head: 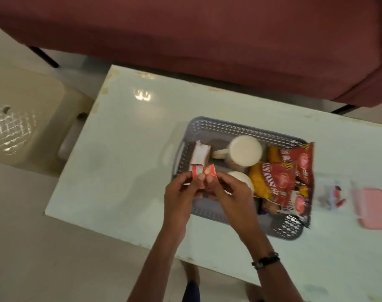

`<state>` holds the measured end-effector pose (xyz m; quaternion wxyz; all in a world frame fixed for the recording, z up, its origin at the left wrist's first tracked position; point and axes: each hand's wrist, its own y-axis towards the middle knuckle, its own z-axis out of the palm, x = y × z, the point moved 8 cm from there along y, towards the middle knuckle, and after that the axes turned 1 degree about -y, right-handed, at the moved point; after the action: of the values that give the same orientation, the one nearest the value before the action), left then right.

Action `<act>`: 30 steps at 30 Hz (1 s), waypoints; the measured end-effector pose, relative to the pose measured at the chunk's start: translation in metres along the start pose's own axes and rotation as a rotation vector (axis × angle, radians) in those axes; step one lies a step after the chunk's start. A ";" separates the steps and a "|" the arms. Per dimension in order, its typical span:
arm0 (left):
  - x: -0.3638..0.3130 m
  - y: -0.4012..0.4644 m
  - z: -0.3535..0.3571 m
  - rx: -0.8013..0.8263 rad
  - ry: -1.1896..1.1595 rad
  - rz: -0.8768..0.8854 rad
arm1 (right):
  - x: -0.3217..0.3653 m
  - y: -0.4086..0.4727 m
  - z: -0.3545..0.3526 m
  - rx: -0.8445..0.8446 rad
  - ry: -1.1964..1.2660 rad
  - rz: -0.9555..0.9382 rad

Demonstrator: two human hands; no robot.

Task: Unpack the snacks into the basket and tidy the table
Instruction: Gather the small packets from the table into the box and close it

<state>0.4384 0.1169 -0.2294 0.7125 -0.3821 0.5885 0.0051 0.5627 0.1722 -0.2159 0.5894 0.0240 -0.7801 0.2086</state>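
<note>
Both of my hands hold small red sachets (51, 172) above the left end of a grey perforated basket (240, 129). My left hand (178, 195) pinches the sachet with a white patch; my right hand (228, 192) pinches the one beside it. Inside the basket stand a white mug (243, 154), a second white cup (240, 182) partly hidden by my right hand, a white paper packet (47, 154), and red and yellow snack bags (281, 179).
The basket sits on a pale glossy low table (131, 138). A pink lidded box (375, 207) and a clear container with small red items (331, 194) lie at the right. A maroon sofa (196, 33) is behind, a cream plastic stool (17, 112) at the left.
</note>
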 end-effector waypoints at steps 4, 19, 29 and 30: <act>0.021 -0.038 0.091 0.096 -0.072 -0.036 | -0.022 -0.026 -0.097 -0.121 -0.039 0.060; 0.084 -0.067 0.325 0.009 0.389 0.089 | -0.128 -0.082 -0.344 -0.568 -0.145 0.315; 0.100 -0.064 0.300 -0.027 0.504 0.119 | -0.121 -0.028 -0.329 -0.393 -0.284 0.145; 0.101 -0.063 0.302 -0.021 0.496 0.109 | -0.128 -0.027 -0.335 -0.419 -0.347 0.172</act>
<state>0.7504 0.1943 -0.2756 0.5408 -0.3467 0.7651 -0.0442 0.9142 0.2392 -0.2539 0.4195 -0.1295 -0.8945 0.0847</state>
